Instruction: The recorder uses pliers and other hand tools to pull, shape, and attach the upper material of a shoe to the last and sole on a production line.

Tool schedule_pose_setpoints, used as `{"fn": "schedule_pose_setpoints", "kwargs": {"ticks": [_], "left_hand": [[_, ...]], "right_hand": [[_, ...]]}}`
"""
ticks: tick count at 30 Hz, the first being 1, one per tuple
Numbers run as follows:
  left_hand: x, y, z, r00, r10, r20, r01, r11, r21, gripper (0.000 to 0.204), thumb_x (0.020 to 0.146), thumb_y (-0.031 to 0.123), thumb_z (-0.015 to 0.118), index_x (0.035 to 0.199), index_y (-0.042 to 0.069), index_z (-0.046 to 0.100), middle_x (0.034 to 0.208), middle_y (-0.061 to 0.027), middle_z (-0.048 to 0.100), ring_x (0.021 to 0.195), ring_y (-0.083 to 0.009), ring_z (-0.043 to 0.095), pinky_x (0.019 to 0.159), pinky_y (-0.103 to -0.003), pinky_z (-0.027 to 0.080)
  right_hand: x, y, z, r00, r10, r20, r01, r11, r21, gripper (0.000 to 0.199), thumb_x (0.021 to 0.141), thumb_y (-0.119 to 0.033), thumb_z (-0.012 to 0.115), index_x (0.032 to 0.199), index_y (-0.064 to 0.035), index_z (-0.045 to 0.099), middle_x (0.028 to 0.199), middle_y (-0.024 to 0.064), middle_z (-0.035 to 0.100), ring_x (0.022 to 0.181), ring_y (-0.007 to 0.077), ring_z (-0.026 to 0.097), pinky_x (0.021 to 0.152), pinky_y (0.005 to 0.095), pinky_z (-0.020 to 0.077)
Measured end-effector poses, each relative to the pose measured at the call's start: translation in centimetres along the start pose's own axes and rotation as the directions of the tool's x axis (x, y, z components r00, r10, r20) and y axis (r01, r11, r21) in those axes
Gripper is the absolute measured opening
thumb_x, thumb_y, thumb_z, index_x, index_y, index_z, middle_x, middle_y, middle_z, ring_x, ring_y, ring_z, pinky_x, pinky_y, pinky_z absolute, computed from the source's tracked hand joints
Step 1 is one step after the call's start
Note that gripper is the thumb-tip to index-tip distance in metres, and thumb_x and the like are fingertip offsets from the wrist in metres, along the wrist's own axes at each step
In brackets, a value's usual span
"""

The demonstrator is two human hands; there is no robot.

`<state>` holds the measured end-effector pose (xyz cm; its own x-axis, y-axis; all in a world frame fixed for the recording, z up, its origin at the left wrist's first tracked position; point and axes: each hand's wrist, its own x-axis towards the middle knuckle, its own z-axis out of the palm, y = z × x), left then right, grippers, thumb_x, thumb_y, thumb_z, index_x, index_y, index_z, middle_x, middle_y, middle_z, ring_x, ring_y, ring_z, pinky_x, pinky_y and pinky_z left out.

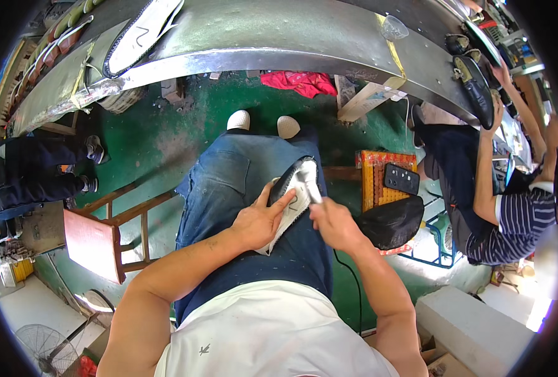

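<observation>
Across my lap lies an unfinished black shoe (pixel 286 221), its white underside turned up with a dark stitched-looking edge around it and a handwritten mark on it. My left hand (pixel 258 221) steadies the shoe, thumb and fingers pressed along its left side. In my right hand (pixel 336 225) is a hammer-like tool (pixel 311 182), whose pale head is over the toe half of the shoe. Blur hides the exact kind of tool and whether it touches the surface.
Ahead runs a metal-topped bench (pixel 247 38) bearing another white-bottomed shoe piece (pixel 139 38). A wooden stool (pixel 93 245) stands left. To the right, a phone (pixel 401 179) lies on a woven seat by a black bag (pixel 392 223). A co-worker (pixel 511 217) handles a black shoe (pixel 475 88).
</observation>
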<state>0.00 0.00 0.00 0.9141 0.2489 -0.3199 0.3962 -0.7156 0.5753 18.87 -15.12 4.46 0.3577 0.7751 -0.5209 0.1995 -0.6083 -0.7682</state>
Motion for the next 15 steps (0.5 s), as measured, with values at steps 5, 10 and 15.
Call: {"fn": "schedule_pose_setpoints", "kwargs": {"ticks": [5, 10, 15], "left_hand": [[-1.1, -0.9, 2.4, 0.966, -0.230, -0.118, 0.203, 0.957, -0.207, 0.080, 0.101, 0.035, 0.053, 0.160, -0.001, 0.012, 0.159, -0.0355, 0.027, 0.113, -0.0487, 0.065, 0.090, -0.046, 0.058], [-1.4, -3.4, 1.1, 1.000, 0.002, 0.010, 0.004, 0.810, -0.587, 0.101, 0.094, 0.023, 0.069, 0.161, -0.004, -0.003, 0.166, -0.0286, 0.014, 0.156, -0.0365, 0.016, 0.125, -0.036, 0.017], [-3.0, -4.2, 0.3, 0.995, -0.039, 0.090, 0.091, 0.710, -0.699, 0.103, 0.094, 0.020, 0.071, 0.164, 0.008, -0.004, 0.168, -0.0237, 0.012, 0.156, -0.0333, 0.016, 0.125, -0.034, 0.018]], "right_hand": [[1.0, -2.5, 0.5, 0.986, -0.136, 0.095, 0.158, 0.942, -0.296, 0.046, 0.106, -0.039, 0.047, 0.099, 0.0047, 0.059, 0.089, 0.0292, 0.067, 0.090, 0.0484, 0.065, 0.081, 0.0548, 0.0503], [-0.7, -1.2, 1.2, 0.987, -0.131, 0.093, 0.159, 0.855, -0.493, 0.045, 0.106, -0.038, 0.048, 0.097, 0.0050, 0.058, 0.090, 0.0291, 0.067, 0.090, 0.0483, 0.065, 0.080, 0.0548, 0.0499], [-1.8, -1.0, 2.5, 0.978, -0.207, 0.038, 0.204, 0.884, -0.422, 0.041, 0.104, -0.038, 0.052, 0.096, 0.0012, 0.059, 0.087, 0.0282, 0.067, 0.087, 0.0485, 0.065, 0.076, 0.0554, 0.0500]]}}
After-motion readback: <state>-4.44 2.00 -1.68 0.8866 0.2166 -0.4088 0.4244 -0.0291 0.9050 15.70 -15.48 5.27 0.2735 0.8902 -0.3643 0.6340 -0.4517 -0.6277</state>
